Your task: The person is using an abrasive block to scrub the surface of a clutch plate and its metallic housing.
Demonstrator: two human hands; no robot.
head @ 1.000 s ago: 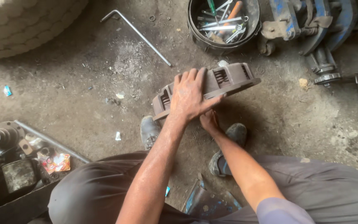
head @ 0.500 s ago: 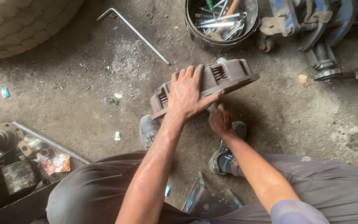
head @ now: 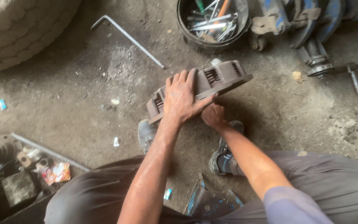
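On the dirty concrete floor of the workshop, a person squats with both feet planted, and between the feet and the tool bucket stands a heavy, rusty-brown metal part. It is long and slightly curved, with slotted openings along its side, and it is tilted up on one edge, not lying flat. The left hand lies over the top of it, palm down, with the fingers spread wide and the thumb hooked around the near edge, so it steadies the part. The right hand is lower, just under the near side of the part, and it looks curled, but I cannot tell if it pinches something or only supports the piece from below.

Behind the part, a round black bucket holds many wrenches and a tool with an orange handle. A long bent steel bar lies on the floor to the left of it, and a big tyre fills the upper left corner. At the right are blue jack pieces.

In my judgement the work is at an early or middle point: the part is only held and turned up, no tool is in either hand, and whatever must be done on its underside seems still open.
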